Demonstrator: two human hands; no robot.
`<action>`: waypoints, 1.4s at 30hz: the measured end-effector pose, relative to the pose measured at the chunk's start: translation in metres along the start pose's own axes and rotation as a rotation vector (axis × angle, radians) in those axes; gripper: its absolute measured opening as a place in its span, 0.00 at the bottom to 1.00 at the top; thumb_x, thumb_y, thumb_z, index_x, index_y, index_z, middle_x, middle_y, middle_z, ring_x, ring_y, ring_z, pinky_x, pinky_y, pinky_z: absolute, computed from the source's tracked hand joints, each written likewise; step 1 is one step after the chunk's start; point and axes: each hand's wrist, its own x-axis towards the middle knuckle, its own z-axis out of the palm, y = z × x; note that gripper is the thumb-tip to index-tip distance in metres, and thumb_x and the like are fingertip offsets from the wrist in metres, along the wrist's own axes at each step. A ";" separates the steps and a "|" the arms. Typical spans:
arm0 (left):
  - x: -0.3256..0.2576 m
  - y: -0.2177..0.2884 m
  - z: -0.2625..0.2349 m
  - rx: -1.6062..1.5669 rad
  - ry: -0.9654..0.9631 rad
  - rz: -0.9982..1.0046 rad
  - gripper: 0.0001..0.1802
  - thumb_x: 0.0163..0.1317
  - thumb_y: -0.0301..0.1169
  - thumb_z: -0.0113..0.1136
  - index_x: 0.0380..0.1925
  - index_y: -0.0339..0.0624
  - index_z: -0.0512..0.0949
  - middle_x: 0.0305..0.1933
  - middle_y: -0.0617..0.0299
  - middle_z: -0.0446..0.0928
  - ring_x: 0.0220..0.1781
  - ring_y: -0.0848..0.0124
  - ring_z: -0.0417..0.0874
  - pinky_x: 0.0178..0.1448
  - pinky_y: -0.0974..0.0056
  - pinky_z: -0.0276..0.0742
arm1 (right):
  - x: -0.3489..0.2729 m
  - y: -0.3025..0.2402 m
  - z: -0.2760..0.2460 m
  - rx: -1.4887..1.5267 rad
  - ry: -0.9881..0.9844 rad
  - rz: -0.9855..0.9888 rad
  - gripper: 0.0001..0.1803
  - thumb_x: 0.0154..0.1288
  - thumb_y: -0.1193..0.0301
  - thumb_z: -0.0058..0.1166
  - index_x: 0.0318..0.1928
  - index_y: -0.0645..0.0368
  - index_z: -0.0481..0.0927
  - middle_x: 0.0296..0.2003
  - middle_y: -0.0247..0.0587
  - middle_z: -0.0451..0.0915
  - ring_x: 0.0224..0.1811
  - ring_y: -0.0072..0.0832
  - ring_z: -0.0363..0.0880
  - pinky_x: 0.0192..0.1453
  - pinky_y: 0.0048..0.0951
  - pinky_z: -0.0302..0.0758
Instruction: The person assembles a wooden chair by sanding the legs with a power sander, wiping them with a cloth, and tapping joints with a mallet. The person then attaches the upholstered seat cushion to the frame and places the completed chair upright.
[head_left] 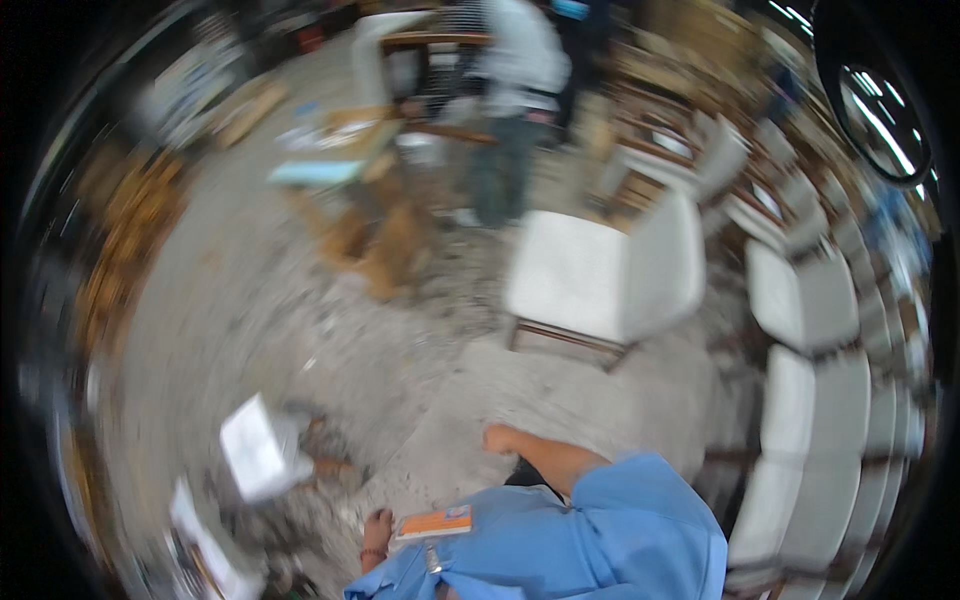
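My right hand (500,438) hangs in front of me over the grey floor, curled into a loose fist with nothing seen in it. Its nearest large object is a white upholstered chair (575,270) with dark wooden legs, standing apart from it. Lower down, my left hand (378,532) hangs beside my blue shirt, a reddish band at its wrist. Motion blur smears its fingers, and I see no object in it. To its left stands a small white-topped piece (257,450), too blurred to name, which the hand does not touch.
Rows of white chairs (805,290) line the right side. Ahead, a workbench (375,150) holds a pale blue-green panel (317,172), and a person in a light top (525,60) stands beside it. Stacked brown wooden parts (135,230) are at the left, another white piece (212,545) at lower left.
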 end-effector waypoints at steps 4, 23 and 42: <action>-0.054 -0.086 -0.022 -0.418 0.204 0.006 0.25 0.68 0.41 0.54 0.55 0.32 0.76 0.47 0.54 0.82 0.46 0.69 0.82 0.49 0.64 0.78 | 0.007 -0.111 0.081 -0.247 -0.304 -0.308 0.21 0.61 0.56 0.53 0.42 0.62 0.84 0.38 0.53 0.85 0.40 0.41 0.84 0.45 0.42 0.79; -0.269 -0.435 -0.080 -0.919 1.005 -0.647 0.25 0.60 0.45 0.54 0.46 0.35 0.82 0.46 0.40 0.82 0.51 0.47 0.82 0.58 0.52 0.74 | 0.125 -0.606 0.379 -0.742 -0.742 -0.242 0.14 0.66 0.68 0.52 0.45 0.66 0.80 0.32 0.45 0.81 0.28 0.31 0.81 0.31 0.33 0.77; -0.425 -0.603 0.032 -1.460 1.180 -1.306 0.20 0.63 0.41 0.50 0.46 0.42 0.83 0.49 0.44 0.81 0.50 0.52 0.84 0.54 0.50 0.77 | -0.059 -0.907 0.981 -1.089 -1.201 -0.747 0.14 0.67 0.66 0.53 0.47 0.63 0.79 0.31 0.40 0.80 0.30 0.30 0.80 0.31 0.34 0.79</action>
